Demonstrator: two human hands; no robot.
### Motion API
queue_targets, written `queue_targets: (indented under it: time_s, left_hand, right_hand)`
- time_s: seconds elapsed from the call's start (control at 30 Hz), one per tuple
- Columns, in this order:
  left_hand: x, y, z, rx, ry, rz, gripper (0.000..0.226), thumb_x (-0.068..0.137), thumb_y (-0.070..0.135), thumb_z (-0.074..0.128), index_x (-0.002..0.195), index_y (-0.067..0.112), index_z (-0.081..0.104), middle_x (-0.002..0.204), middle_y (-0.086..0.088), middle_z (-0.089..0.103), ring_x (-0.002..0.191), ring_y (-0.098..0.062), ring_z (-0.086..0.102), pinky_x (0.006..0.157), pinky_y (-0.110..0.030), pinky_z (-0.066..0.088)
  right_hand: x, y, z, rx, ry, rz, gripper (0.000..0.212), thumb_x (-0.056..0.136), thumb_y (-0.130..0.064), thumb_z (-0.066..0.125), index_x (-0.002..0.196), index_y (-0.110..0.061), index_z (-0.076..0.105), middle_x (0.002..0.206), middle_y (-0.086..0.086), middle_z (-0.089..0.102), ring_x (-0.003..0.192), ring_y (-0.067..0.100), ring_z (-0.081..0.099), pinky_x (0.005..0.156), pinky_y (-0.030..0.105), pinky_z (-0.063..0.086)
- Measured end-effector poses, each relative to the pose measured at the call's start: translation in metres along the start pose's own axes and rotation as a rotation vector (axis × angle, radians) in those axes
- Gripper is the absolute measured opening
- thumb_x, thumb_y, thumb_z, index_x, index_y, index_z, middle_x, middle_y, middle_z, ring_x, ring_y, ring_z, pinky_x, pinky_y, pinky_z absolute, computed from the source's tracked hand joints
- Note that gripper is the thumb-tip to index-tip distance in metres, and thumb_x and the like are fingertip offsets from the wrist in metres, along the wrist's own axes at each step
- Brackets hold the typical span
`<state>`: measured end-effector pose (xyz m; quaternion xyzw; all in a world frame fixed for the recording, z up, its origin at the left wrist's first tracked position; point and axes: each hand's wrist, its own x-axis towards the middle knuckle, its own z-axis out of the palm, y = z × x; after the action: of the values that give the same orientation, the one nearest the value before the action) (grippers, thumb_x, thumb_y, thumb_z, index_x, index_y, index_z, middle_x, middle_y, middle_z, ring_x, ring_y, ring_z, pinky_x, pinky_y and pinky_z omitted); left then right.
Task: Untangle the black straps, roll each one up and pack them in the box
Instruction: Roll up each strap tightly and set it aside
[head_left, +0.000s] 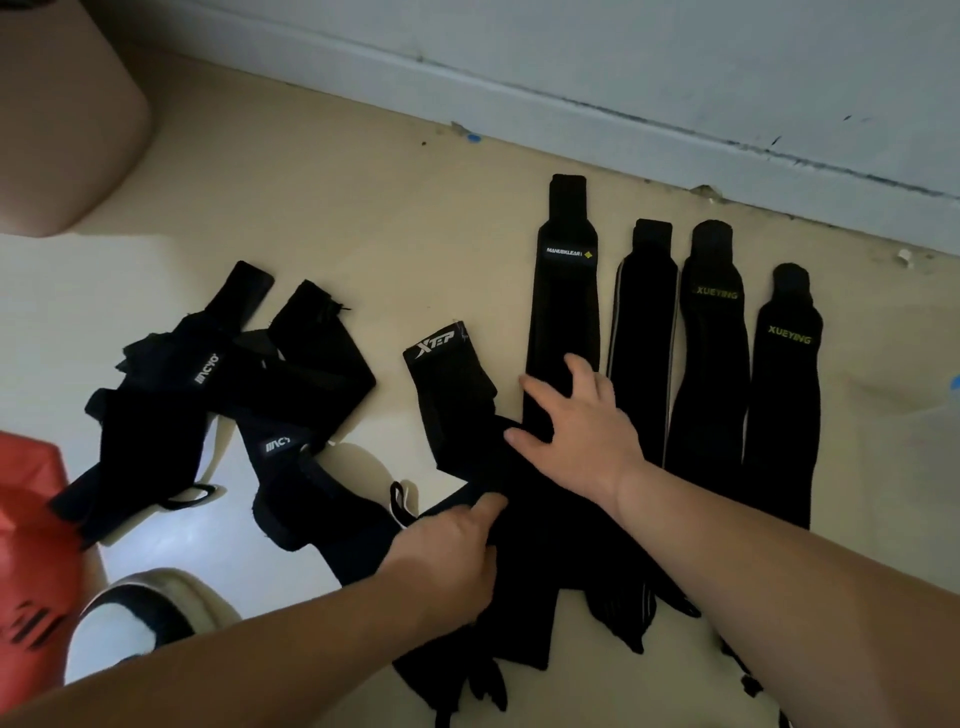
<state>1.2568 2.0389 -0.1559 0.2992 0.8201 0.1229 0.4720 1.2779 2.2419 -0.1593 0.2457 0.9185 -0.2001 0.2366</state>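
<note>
1. Forearms enter from the bottom edge of the head view. The left hand (452, 545) rests on black fabric on the floor (363, 234) with its thumb stretched forward. Its fingers are lost against the cloth, so I cannot tell whether they pinch it.
2. Just beyond it, the right hand (582, 431) lies with fingers spread flat, pressing on the near part of the MANUKLEAR strap (566, 291).
3. The XTEP strap (452, 384) runs diagonally: its logo end lies up-left of both hands, and the rest passes under them toward the camera.
4. To the right, a striped-edge strap (644, 332) and two XUEYING straps (711, 338) lie flat and parallel, their long axes pointing at the wall.
5. The tangled heap (218, 415) lies to the left, apart from the XTEP strap. The left hand is nearer, so that reach probably falls to it.
6. A beige container (62, 119) at far upper left may be the box. No strap is rolled yet.
</note>
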Motion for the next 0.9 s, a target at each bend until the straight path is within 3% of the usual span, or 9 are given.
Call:
queue_targets:
  time_s: [0.07, 0.17, 0.27, 0.37, 0.47, 0.6, 0.7, 0.8, 0.9]
  left_hand:
    - [0.008, -0.014, -0.004, -0.181, 0.018, -0.111, 0.041, 0.103, 0.046, 0.053, 0.142, 0.036, 0.048, 0.115, 0.000, 0.071, 0.102, -0.021, 0.071, 0.085, -0.035, 0.059]
    - [0.019, -0.023, -0.011, -0.669, 0.047, -0.347, 0.038, 0.099, 0.057, 0.060, 0.116, 0.023, 0.065, 0.091, -0.008, 0.076, 0.075, -0.022, 0.075, 0.064, -0.035, 0.062]
    - [0.026, -0.017, -0.023, -0.849, 0.103, -0.407, 0.044, 0.097, 0.055, 0.066, 0.107, 0.013, 0.066, 0.092, -0.014, 0.078, 0.074, -0.027, 0.079, 0.056, -0.030, 0.060]
    - [0.036, -0.010, -0.037, -1.023, 0.238, -0.463, 0.042, 0.097, 0.048, 0.072, 0.108, 0.008, 0.066, 0.092, -0.014, 0.077, 0.068, -0.025, 0.079, 0.051, -0.028, 0.058]
    - [0.049, -0.011, -0.047, -0.926, 0.386, -0.487, 0.051, 0.090, 0.048, 0.079, 0.114, 0.011, 0.053, 0.096, -0.010, 0.072, 0.063, -0.023, 0.077, 0.046, -0.026, 0.054]
    - [0.055, -0.007, -0.054, -0.918, 0.474, -0.432, 0.052, 0.088, 0.039, 0.084, 0.120, 0.019, 0.049, 0.101, -0.006, 0.067, 0.072, -0.023, 0.074, 0.047, -0.028, 0.053]
    - [0.062, 0.000, -0.050, -0.900, 0.397, -0.353, 0.033, 0.085, 0.038, 0.086, 0.105, 0.020, 0.065, 0.098, -0.002, 0.073, 0.083, -0.019, 0.072, 0.065, -0.032, 0.059]
    - [0.062, 0.013, -0.053, -0.825, 0.393, -0.299, 0.010, 0.088, 0.033, 0.076, 0.092, 0.031, 0.067, 0.092, 0.001, 0.075, 0.088, -0.020, 0.074, 0.083, -0.038, 0.063]
    - [0.054, 0.021, -0.066, -0.870, 0.438, -0.270, 0.010, 0.090, 0.014, 0.068, 0.095, 0.022, 0.070, 0.084, -0.003, 0.074, 0.076, -0.019, 0.071, 0.066, -0.030, 0.059]
  right_hand:
    - [0.000, -0.005, 0.003, 0.009, -0.021, 0.033, 0.067, 0.099, -0.060, 0.057, 0.160, -0.044, 0.034, 0.174, 0.003, -0.001, 0.159, 0.037, 0.005, 0.122, 0.057, 0.035]
    - [0.004, -0.012, -0.003, 0.099, 0.008, 0.078, 0.060, 0.096, -0.040, 0.064, 0.154, -0.038, 0.046, 0.172, 0.004, 0.007, 0.157, 0.038, 0.013, 0.114, 0.051, 0.045]
    - [0.004, -0.015, -0.003, 0.099, 0.024, 0.093, 0.054, 0.099, -0.033, 0.058, 0.152, -0.039, 0.050, 0.173, 0.005, 0.007, 0.157, 0.037, 0.012, 0.109, 0.049, 0.047]
    - [0.000, -0.016, 0.009, 0.045, -0.018, 0.090, 0.056, 0.105, -0.034, 0.046, 0.159, -0.043, 0.037, 0.177, 0.004, -0.009, 0.163, 0.035, -0.004, 0.122, 0.054, 0.036]
    - [-0.002, -0.016, 0.012, 0.057, -0.038, 0.103, 0.054, 0.110, -0.040, 0.039, 0.162, -0.048, 0.027, 0.177, 0.000, -0.016, 0.164, 0.032, -0.011, 0.126, 0.054, 0.027]
    - [-0.003, -0.012, 0.006, 0.061, -0.036, 0.091, 0.062, 0.110, -0.050, 0.037, 0.166, -0.050, 0.011, 0.178, -0.004, -0.012, 0.165, 0.028, -0.007, 0.123, 0.052, 0.032]
    - [-0.002, -0.004, 0.004, 0.066, -0.022, 0.070, 0.068, 0.108, -0.054, 0.042, 0.168, -0.046, 0.009, 0.179, -0.008, -0.007, 0.165, 0.025, -0.002, 0.123, 0.050, 0.033]
    - [0.000, 0.004, -0.002, 0.109, -0.039, 0.062, 0.072, 0.107, -0.052, 0.048, 0.169, -0.041, 0.013, 0.179, -0.010, -0.003, 0.164, 0.022, 0.001, 0.126, 0.047, 0.030]
    - [0.004, 0.006, -0.009, 0.115, -0.091, 0.061, 0.074, 0.106, -0.047, 0.053, 0.169, -0.039, 0.014, 0.179, -0.011, -0.005, 0.164, 0.022, -0.001, 0.126, 0.048, 0.030]
